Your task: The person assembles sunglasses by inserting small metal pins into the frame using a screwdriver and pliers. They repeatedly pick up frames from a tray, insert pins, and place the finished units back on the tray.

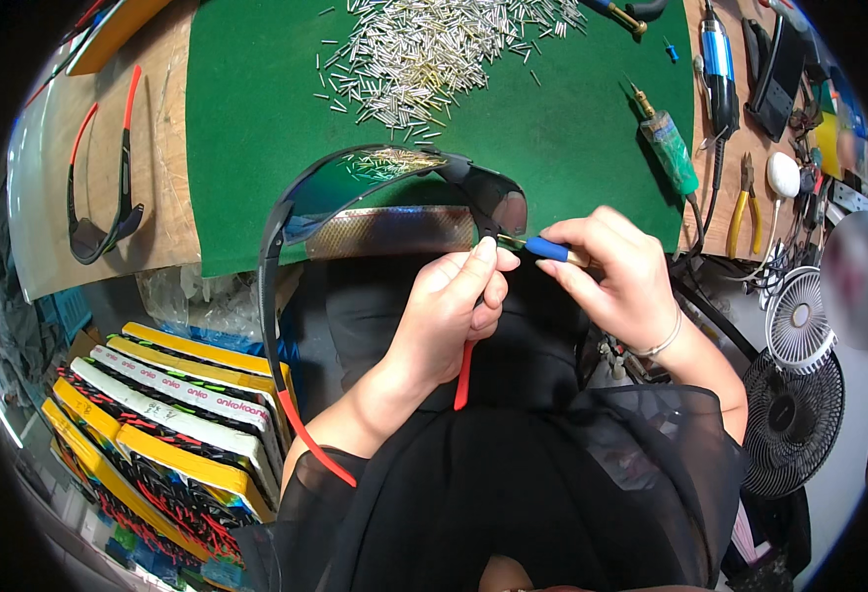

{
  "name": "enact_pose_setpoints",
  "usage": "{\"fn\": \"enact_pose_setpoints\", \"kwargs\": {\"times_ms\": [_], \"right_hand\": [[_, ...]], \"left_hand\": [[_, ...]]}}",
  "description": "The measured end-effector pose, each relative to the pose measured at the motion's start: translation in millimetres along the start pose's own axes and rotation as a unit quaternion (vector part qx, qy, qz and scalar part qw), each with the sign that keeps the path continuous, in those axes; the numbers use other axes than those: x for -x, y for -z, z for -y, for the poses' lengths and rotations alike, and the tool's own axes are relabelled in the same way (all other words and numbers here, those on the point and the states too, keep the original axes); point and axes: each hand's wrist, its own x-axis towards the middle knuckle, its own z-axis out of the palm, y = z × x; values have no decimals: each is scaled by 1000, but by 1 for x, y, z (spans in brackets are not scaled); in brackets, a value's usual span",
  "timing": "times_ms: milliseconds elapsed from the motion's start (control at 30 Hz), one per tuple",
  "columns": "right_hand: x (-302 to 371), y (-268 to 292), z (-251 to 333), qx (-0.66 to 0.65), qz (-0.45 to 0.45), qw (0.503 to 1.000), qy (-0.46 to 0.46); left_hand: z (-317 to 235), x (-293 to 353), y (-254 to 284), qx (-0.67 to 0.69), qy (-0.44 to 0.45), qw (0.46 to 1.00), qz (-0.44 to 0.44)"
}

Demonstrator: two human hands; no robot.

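My left hand (453, 301) is closed around the hinge end of one arm of a pair of black wraparound sunglasses (281, 222). The dark lens arcs over the bench's front edge. One red-tipped arm hangs down on the left, and the other red tip (463, 380) shows below my left fingers. In a pinch, my right hand (611, 261) grips a small tool with a blue handle (545, 249), held level. Its thin brass-coloured tip points left and meets the frame by my left thumb. My fingers partly hide the hinge.
Small metal pins (424, 59) lie heaped on the green mat (256, 128). Another pair of sunglasses (108, 237) rests at left. On the right are a corded green-handled tool (669, 148), yellow-handled pliers (745, 212) and fans (799, 316). Yellow boxes (192, 464) of sunglasses stand lower left.
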Motion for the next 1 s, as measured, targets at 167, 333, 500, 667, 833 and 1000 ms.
{"fn": "enact_pose_setpoints", "kwargs": {"times_ms": [167,333,500,667,833,1000], "right_hand": [[-7,1,28,209,13,975,68],[-10,4,29,181,63,980,60],[-15,7,33,94,98,989,-54],[-22,11,37,44,153,976,-145],[-14,6,30,167,103,980,17],[-14,3,25,282,55,941,181]], "left_hand": [[-1,0,4,-11,6,1000,8],[3,-5,7,6,2,999,48],[3,-6,10,4,-3,998,60],[1,-6,10,2,11,998,61],[2,-9,12,-7,6,997,71],[-2,-7,11,-15,18,998,55]]}}
